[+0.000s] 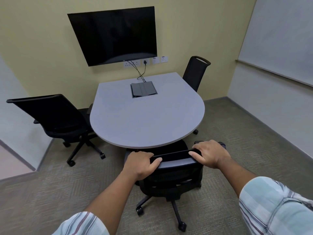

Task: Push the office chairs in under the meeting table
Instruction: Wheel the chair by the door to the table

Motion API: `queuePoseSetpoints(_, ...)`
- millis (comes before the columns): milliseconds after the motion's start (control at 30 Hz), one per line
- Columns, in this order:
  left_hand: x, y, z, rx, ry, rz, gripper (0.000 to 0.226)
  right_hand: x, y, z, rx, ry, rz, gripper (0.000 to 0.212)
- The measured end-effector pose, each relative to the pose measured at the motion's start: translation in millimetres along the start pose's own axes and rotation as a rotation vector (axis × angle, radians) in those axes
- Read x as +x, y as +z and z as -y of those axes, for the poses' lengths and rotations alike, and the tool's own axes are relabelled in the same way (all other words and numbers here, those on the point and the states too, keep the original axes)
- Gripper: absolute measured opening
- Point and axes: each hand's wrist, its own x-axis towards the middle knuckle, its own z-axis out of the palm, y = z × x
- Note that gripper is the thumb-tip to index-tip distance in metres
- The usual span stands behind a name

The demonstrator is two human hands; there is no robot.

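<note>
A grey meeting table (145,122) with a rounded near end stands against the far wall. Right in front of me is a black office chair (176,177), its seat partly under the table's near edge. My left hand (141,164) grips the left end of its backrest top, and my right hand (209,154) grips the right end. A second black chair (55,116) stands at the table's left side, pulled out and angled. A third black chair (194,73) sits close against the table's far right side.
A dark wall screen (115,34) hangs above the table, with cables running down to a cable box (144,89) in the tabletop. A whiteboard (279,39) covers the right wall. Carpet lies open on the right and in the near left.
</note>
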Motion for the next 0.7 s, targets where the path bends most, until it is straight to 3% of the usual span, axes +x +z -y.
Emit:
queuePoseSetpoints(200, 2, 5, -21, 0.013, -0.047, -0.006, 0.077, -2, 3, -20, -0.012, -0.015, -0.017, 0.076)
queuePoseSetpoints(367, -6, 2, -30, 0.029, -0.076, 0.008, 0.076, -8, 2, -20, -0.014, -0.051, -0.045, 0.082)
queuePoseSetpoints(567, -13, 2, -38, 0.030, -0.093, 0.009, 0.081, -24, -1, -15, -0.013, 0.000, -0.083, 0.061)
queuePoseSetpoints(700, -14, 2, -39, 0.013, -0.101, 0.016, 0.087, -30, -4, -10, -0.016, 0.037, -0.065, 0.075)
